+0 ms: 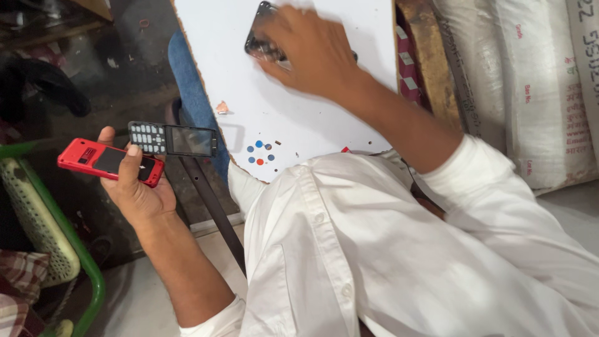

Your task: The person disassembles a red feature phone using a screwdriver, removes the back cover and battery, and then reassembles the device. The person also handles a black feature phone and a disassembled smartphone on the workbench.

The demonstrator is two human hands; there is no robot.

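**Q:** White shirt [374,249] nearest the lens. And at far left?

**A:** Green-rimmed basket [37,212]. Next to it the left hand [134,187], grip clenched on a red phone [93,159], thumb laid across its face. Just beyond, a dark keypad phone [173,139], touching or merely behind the fingers: cannot tell.

**Q:** Further right?

**A:** White bench [299,118], carrying small coloured discs [260,153] near its ragged lower edge. Above them the right hand [312,53], spread over a dark phone part [259,31] at the bench's far edge. Grip there pressing or grasping: cannot tell, with the fingers hiding the contact. Pale sacks [530,93] at far right.

**Q:** Step in hand?

**A:** By judgement, sorting phone pieces: one unit kept aside, another being reached for.

**Q:** Needs of a further move?

**A:** Firm hold before lifting; care near the discs.

**Q:** Open room?

**A:** Bare bench between discs and right hand; drop-off along the left edge; sacks closing the right.
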